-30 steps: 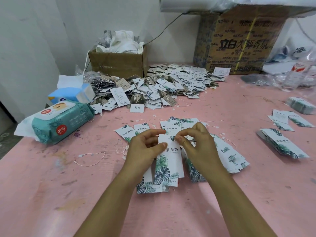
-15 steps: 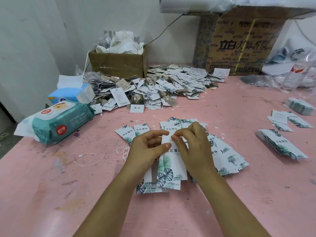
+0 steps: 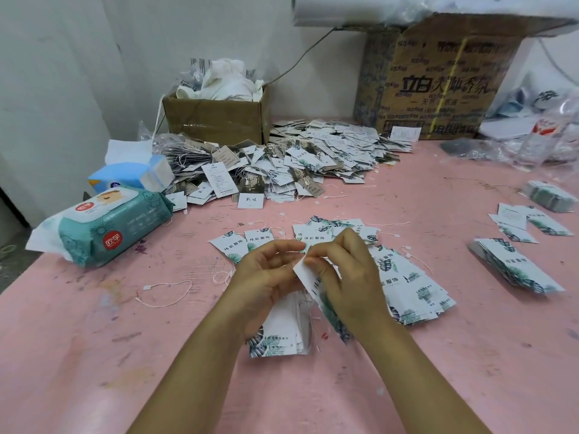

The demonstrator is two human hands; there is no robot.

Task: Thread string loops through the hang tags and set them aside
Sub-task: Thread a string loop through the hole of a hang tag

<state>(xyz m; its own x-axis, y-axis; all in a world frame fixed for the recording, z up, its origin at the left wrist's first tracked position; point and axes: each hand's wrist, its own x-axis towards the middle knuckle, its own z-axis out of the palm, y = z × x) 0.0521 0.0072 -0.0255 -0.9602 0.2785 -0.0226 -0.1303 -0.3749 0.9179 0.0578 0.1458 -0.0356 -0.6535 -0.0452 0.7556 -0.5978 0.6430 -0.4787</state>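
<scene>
Over the middle of the pink table [image 3: 94, 355], my right hand [image 3: 347, 277] pinches the top of a white hang tag [image 3: 308, 277] with green leaf print, which tilts to the left. My left hand [image 3: 266, 277] holds a small stack of the same tags [image 3: 282, 333] and pinches a thin white string [image 3: 289, 252] stretched towards the tag's top. More leaf-print tags [image 3: 407, 286] fan out on the table behind and right of my hands. A loose string loop [image 3: 166, 292] lies to the left.
A big heap of strung tags [image 3: 282, 164] lies at the back, in front of a small cardboard box [image 3: 216, 120] and a large printed box [image 3: 438, 83]. A wet-wipes pack [image 3: 103, 227] and tissue pack [image 3: 131, 177] sit left. Further tag stacks [image 3: 517, 264] lie right.
My right hand has swung the single tag away from the stack and tilted it left. My left hand has drawn the string out between the two hands.
</scene>
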